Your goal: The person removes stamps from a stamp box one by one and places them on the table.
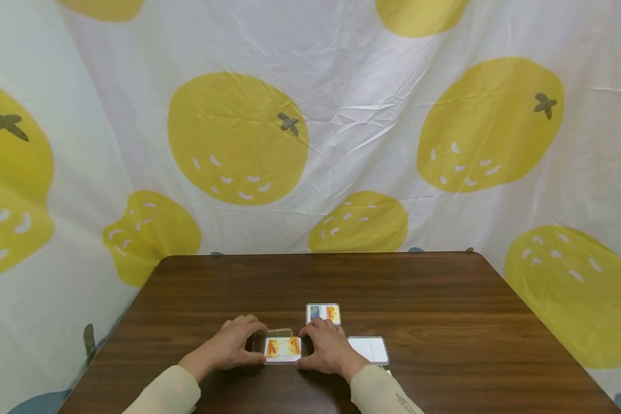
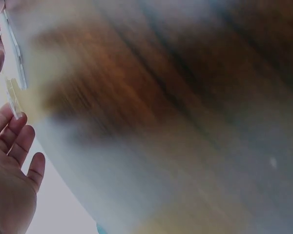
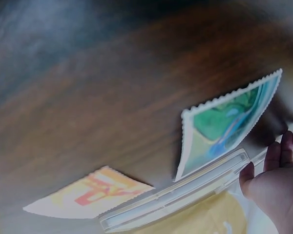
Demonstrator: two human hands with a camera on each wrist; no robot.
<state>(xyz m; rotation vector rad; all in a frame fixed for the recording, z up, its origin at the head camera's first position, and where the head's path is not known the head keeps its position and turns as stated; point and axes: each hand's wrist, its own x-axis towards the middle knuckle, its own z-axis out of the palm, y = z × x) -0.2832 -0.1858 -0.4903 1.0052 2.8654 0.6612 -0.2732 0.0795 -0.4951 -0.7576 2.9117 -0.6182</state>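
Note:
A clear plastic case (image 1: 283, 349) with two orange-and-yellow pictures on white is between my hands, close over the table. My left hand (image 1: 233, 343) grips its left side, thumb at the near corner and fingers toward the back; in the left wrist view, fingertips meet a thin clear edge (image 2: 13, 100). From the right, my right hand (image 1: 327, 348) holds the other side with thumb and forefinger. A clear lid-like piece (image 1: 279, 332) shows behind the case. Two stamps with perforated edges, one green-and-blue (image 3: 229, 122) and one orange (image 3: 93, 195), lie near my right wrist.
Just beyond my right hand lies a clear case (image 1: 323, 310) with a blue-green and an orange picture. Another case (image 1: 370, 349), white inside, sits to the right, partly behind the right forearm. The brown table (image 1: 445, 310) meets a lemon-print cloth (image 1: 352, 167).

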